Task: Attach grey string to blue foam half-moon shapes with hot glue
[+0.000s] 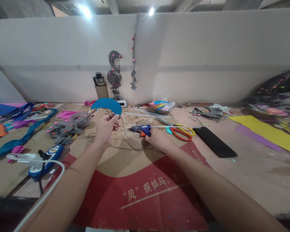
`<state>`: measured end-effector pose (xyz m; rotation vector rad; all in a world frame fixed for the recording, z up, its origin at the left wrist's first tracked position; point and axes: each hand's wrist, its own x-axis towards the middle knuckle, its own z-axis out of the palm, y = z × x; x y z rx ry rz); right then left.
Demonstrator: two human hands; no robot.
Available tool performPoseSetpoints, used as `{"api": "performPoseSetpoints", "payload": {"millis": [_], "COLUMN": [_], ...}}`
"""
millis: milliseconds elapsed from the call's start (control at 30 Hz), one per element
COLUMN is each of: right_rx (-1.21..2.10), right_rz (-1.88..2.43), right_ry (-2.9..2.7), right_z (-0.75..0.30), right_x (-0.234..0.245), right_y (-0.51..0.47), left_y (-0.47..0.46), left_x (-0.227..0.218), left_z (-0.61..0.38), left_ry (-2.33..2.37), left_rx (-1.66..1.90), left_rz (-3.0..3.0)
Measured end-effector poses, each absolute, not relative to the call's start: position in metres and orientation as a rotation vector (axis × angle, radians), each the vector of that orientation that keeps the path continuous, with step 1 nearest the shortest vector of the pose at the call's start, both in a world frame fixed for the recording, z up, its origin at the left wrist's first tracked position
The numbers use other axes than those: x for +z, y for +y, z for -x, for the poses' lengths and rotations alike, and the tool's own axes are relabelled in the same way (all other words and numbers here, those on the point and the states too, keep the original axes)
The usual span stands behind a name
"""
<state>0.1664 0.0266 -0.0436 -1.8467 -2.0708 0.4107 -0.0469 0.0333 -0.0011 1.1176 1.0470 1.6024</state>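
Note:
My left hand [107, 126] pinches a blue felt crescent [108, 104] by its lower right end and holds it up above the cardboard. A thin grey cord [124, 128] hangs down beside my fingers and runs in loose loops across the cardboard [103, 166]. In my right hand [157, 137] is a blue hot glue gun [142, 129] with an orange trigger. Its nozzle points left, toward my left hand but apart from the felt. A clear glue stick [159, 127] sticks out of its back.
Scissors [183, 133] with red and yellow handles and a black phone [215, 141] lie to the right. A brown bottle [101, 87] stands at the back wall. Grey felt pieces [69, 127] and a blue power strip [47, 161] with cables are on the left.

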Motion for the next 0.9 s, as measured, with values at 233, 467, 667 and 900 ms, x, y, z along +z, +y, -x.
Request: {"api": "performPoseSetpoints", "payload": {"millis": [233,467,667,900], "right_rx": [0.48,0.481,0.687,0.869], "right_rz": [1.596,1.477,1.287,1.083], "right_ry": [-1.73,-1.685,-1.549,-1.642], "right_z": [-0.17,-0.176,-0.169,-0.156], "right_x": [-0.041,-0.037,-0.032,-0.013], "right_y": [0.034,0.042,0.033,0.011], "left_y": [0.031,0.037,0.04,0.038], "left_x": [-0.003,-0.011,-0.019,-0.02], "left_z": [0.044,0.048,0.046,0.045], "left_ry": [1.134,1.151,1.183,1.19], "left_rx": [1.559,1.573,1.474,1.446], "left_rz": [-1.1,-1.106,-1.131,-1.172]}}
